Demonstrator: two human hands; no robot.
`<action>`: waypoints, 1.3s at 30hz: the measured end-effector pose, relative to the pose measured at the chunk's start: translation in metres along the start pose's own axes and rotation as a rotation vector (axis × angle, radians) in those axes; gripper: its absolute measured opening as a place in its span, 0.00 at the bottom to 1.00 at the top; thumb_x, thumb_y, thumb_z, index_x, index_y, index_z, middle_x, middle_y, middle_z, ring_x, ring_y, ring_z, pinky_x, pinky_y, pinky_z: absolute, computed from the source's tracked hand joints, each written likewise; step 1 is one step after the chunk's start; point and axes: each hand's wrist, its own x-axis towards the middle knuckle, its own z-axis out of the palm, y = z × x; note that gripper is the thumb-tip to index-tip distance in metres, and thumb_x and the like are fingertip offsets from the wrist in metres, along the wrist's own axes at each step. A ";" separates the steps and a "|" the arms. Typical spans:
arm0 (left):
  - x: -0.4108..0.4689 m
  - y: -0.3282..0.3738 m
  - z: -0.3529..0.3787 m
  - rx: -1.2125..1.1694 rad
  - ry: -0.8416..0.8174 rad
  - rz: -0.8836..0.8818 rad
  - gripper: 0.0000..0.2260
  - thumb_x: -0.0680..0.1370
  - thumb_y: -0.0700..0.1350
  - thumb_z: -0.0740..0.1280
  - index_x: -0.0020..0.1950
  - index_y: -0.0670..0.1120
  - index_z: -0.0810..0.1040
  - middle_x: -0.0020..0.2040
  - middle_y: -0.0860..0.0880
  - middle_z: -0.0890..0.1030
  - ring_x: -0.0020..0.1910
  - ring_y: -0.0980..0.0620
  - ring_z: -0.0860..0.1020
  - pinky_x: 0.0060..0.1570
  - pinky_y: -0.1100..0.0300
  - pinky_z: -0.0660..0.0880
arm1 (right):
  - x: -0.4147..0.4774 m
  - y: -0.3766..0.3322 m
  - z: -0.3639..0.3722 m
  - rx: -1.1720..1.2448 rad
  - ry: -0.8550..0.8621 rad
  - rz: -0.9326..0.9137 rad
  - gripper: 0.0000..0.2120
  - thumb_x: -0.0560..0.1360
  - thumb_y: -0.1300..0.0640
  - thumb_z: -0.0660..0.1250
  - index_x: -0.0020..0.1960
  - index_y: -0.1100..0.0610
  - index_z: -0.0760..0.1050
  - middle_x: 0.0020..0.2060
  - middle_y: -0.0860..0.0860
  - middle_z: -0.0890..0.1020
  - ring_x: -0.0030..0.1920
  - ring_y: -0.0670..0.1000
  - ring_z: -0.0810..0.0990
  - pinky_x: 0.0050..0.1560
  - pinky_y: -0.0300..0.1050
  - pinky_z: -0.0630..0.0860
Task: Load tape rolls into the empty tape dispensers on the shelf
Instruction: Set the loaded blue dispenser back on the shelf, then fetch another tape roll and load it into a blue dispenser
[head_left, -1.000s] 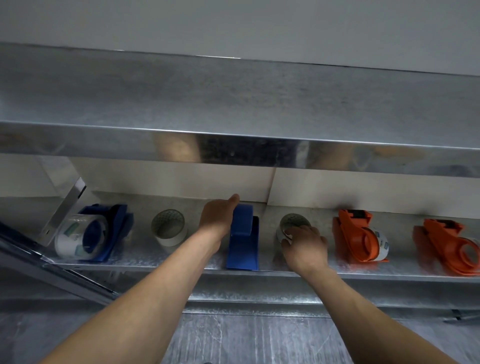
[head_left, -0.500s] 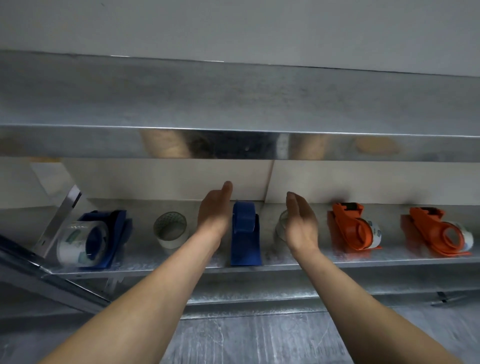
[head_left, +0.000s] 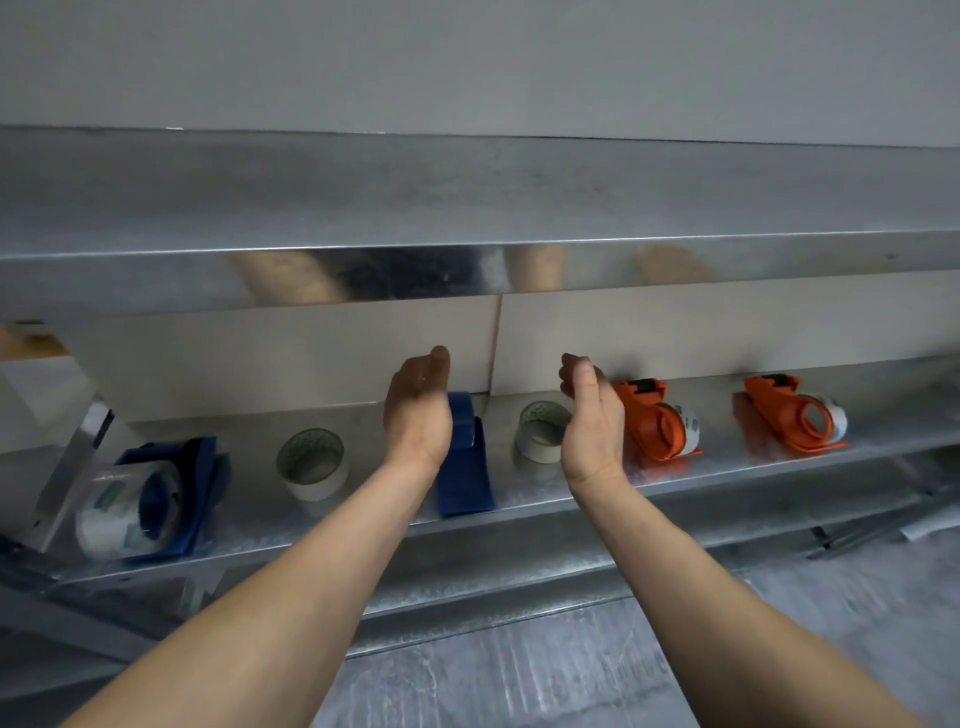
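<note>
An empty blue tape dispenser (head_left: 464, 467) stands on the metal shelf (head_left: 571, 499) at the middle. My left hand (head_left: 418, 410) hovers just left of it, palm inward, holding nothing. My right hand (head_left: 592, 426) is raised to the right, fingers loosely curled and empty, in front of a loose white tape roll (head_left: 540, 431) lying flat. Another loose roll (head_left: 311, 462) lies further left. A blue dispenser (head_left: 171, 493) at far left carries a clear roll (head_left: 124, 509). Two orange dispensers (head_left: 657, 421) (head_left: 789, 413) on the right each hold a roll.
An upper metal shelf (head_left: 467, 270) overhangs the working shelf, leaving a low gap. A slanted metal bracket (head_left: 67, 473) stands at the far left end. White wall panels close the back. Below the shelf is a grey floor (head_left: 519, 675).
My right hand has let go of the loose tape roll and lifted clear of it. My left hand has risen off the blue dispenser's top. Both palms now face each other.
</note>
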 end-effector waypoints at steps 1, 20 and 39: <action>-0.004 0.002 0.003 -0.011 -0.002 0.013 0.12 0.82 0.57 0.57 0.43 0.55 0.73 0.52 0.47 0.78 0.53 0.46 0.76 0.58 0.51 0.71 | -0.001 -0.002 -0.006 0.007 -0.001 -0.005 0.26 0.68 0.30 0.55 0.51 0.45 0.80 0.50 0.44 0.83 0.56 0.51 0.80 0.64 0.53 0.74; -0.166 0.054 0.177 -0.103 -0.133 0.253 0.14 0.83 0.52 0.57 0.43 0.48 0.76 0.41 0.55 0.74 0.39 0.68 0.71 0.40 0.77 0.65 | -0.005 -0.020 -0.245 0.126 0.101 -0.139 0.13 0.76 0.40 0.58 0.47 0.44 0.78 0.46 0.41 0.82 0.56 0.50 0.80 0.60 0.42 0.74; -0.276 0.096 0.394 -0.155 -0.635 0.313 0.37 0.72 0.60 0.69 0.77 0.52 0.62 0.76 0.53 0.65 0.74 0.58 0.64 0.72 0.58 0.64 | 0.028 -0.011 -0.476 0.058 0.375 -0.059 0.39 0.66 0.35 0.68 0.75 0.42 0.64 0.65 0.36 0.72 0.70 0.47 0.71 0.72 0.60 0.68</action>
